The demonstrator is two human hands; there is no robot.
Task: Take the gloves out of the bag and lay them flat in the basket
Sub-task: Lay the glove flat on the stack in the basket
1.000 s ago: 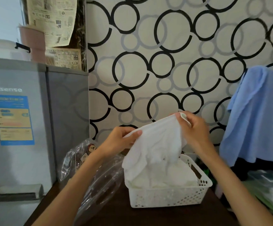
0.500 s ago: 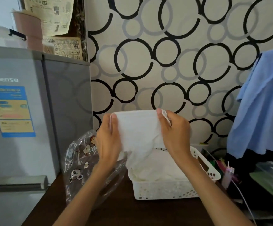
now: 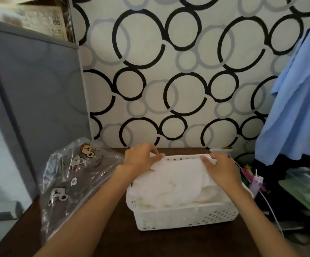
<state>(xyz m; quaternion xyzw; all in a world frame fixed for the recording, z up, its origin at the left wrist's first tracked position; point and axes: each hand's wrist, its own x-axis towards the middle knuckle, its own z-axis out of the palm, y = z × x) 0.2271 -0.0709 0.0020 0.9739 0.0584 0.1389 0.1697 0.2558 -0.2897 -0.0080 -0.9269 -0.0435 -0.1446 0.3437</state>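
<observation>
A white perforated plastic basket (image 3: 187,217) stands on the dark wooden table (image 3: 169,243). A white glove (image 3: 178,175) lies spread across the top of other white fabric inside it. My left hand (image 3: 141,158) pinches the glove's far left corner over the basket's back rim. My right hand (image 3: 219,166) pinches its far right corner, where a small loop sticks up. The clear plastic bag (image 3: 76,182) with cartoon animal prints lies crumpled to the left of the basket, untouched.
A grey fridge (image 3: 30,108) stands at the left, close to the bag. A blue cloth (image 3: 298,99) hangs at the right. Small items and a white cable (image 3: 269,204) crowd the space right of the basket. The circle-patterned wall is just behind.
Both hands have lowered the white glove from chest height down onto the pile in the basket, stretching it flat between them. The view has tilted downward.
</observation>
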